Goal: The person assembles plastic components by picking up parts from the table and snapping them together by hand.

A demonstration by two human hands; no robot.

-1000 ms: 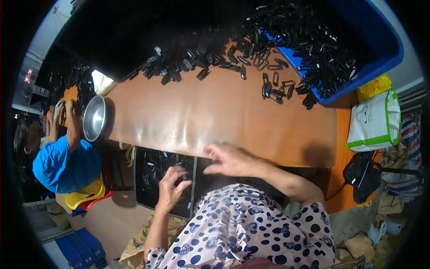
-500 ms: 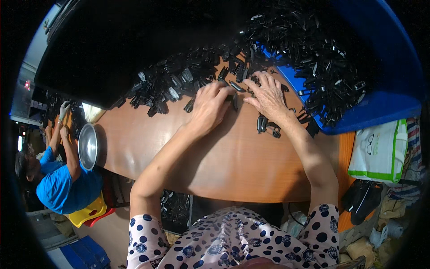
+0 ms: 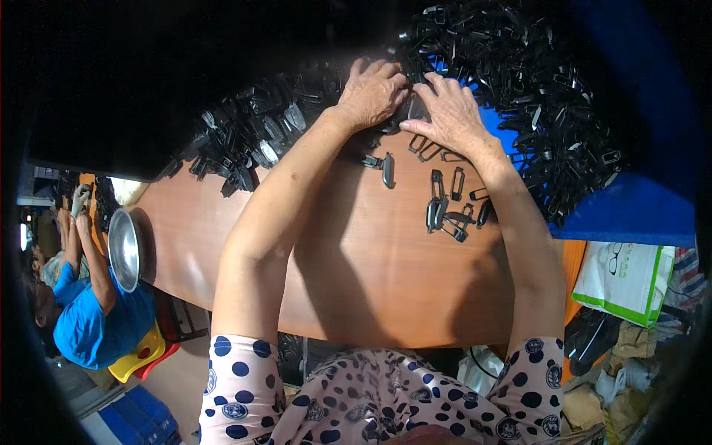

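Observation:
My left hand reaches to the far part of the table, at the edge of a heap of small black plastic clip-like parts. Its fingers are bent forward and a little apart; their tips are partly hidden, and I see nothing held. Close beside it, my right hand spreads its fingers, thumb out to the left, over a few black parts. Several rectangular black frames lie loose below my right palm. Between my forearms, nearer my left hand, rests a black clip piece.
A blue bin on the right holds a large pile of black parts. On the left a metal bowl sits at the brown table's edge, near a person in a blue shirt. A white-and-green bag is at the right.
Both hands have moved farther from me, the left one up toward the heap. More loose black frames now show by my right forearm. The whole view has shifted slightly.

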